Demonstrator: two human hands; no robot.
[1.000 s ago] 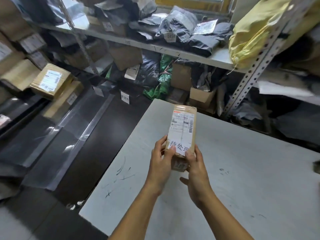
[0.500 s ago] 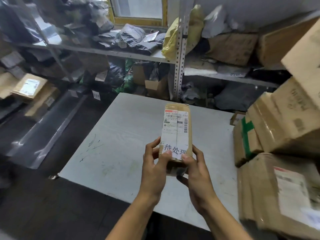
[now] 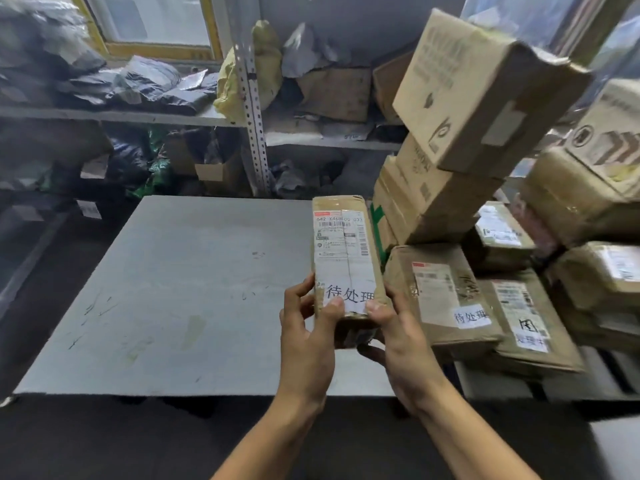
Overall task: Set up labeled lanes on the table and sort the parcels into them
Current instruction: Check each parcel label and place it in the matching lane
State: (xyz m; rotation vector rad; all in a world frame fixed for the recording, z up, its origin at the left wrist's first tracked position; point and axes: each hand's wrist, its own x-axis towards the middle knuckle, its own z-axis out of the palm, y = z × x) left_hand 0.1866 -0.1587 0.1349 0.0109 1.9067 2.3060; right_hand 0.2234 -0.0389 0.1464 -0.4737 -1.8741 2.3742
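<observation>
Brown cardboard parcel (image 3: 346,261), long and narrow, sits at the centre of the frame, held upright above the near edge of a grey table (image 3: 173,289). Both hands grip its lower end: the left hand (image 3: 308,337) curls round the left side with its thumb on the front, and the right hand (image 3: 401,348) wraps the right side, thumb pressed on a white slip with handwritten characters. A printed shipping label covers the upper front of the parcel.

At the right of the frame, a stack of cardboard boxes (image 3: 460,109) rises high, some tilted. Below it lie flatter parcels (image 3: 446,299) bearing white labels and similar handwritten slips.

Across the top of the frame, metal shelving (image 3: 252,109) holds dark plastic mail bags (image 3: 145,84), a yellow bag (image 3: 263,64) and more boxes. A window frame (image 3: 152,46) shows at the upper left.
</observation>
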